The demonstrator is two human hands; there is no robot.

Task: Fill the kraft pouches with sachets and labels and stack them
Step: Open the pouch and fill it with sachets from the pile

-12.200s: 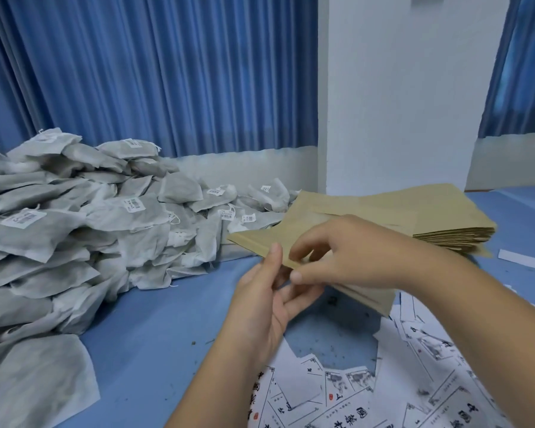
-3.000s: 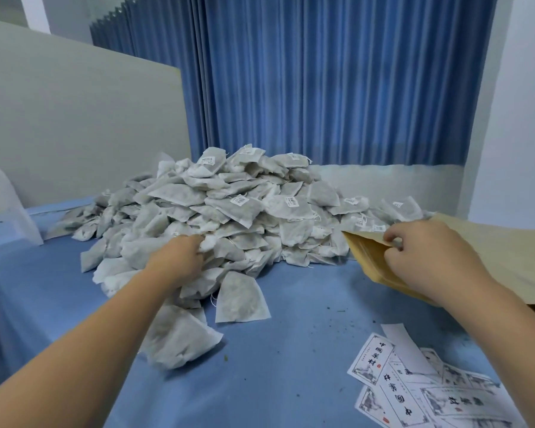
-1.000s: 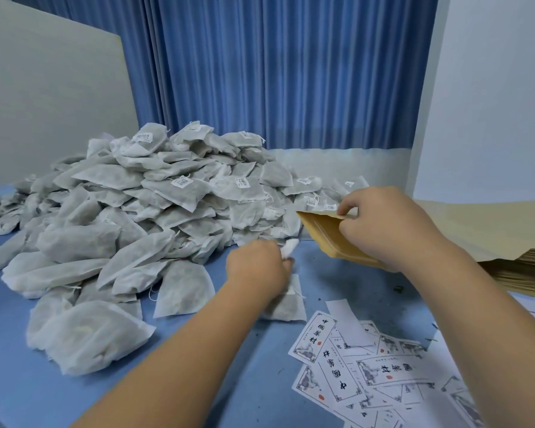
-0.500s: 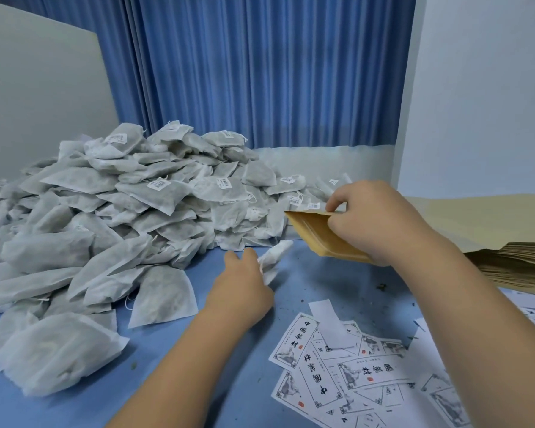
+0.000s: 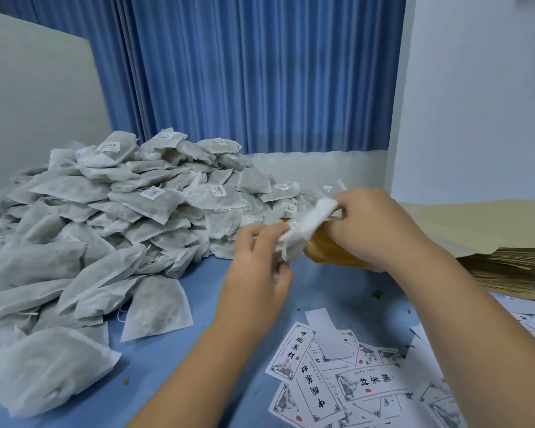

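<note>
My left hand point(image 5: 257, 264) grips a white sachet point(image 5: 306, 225) by its lower end, its upper end at the mouth of a brown kraft pouch point(image 5: 328, 250). My right hand point(image 5: 374, 227) holds that pouch and pinches the sachet's top edge. Both hands hover above the blue table point(image 5: 337, 285). A big heap of grey-white sachets point(image 5: 112, 217) covers the table's left side. Printed paper labels point(image 5: 346, 381) lie scattered at the front right. A stack of flat kraft pouches point(image 5: 507, 242) sits at the right.
A blue curtain point(image 5: 244, 72) hangs behind the table, with a white wall point(image 5: 476, 88) at the right and a pale board point(image 5: 37, 103) at the left. Small dark crumbs point(image 5: 376, 294) dot the cloth near the labels.
My left hand lifted a sachet off the table and brought it up to the pouch mouth. My right hand kept the pouch and now also pinches the sachet's top.
</note>
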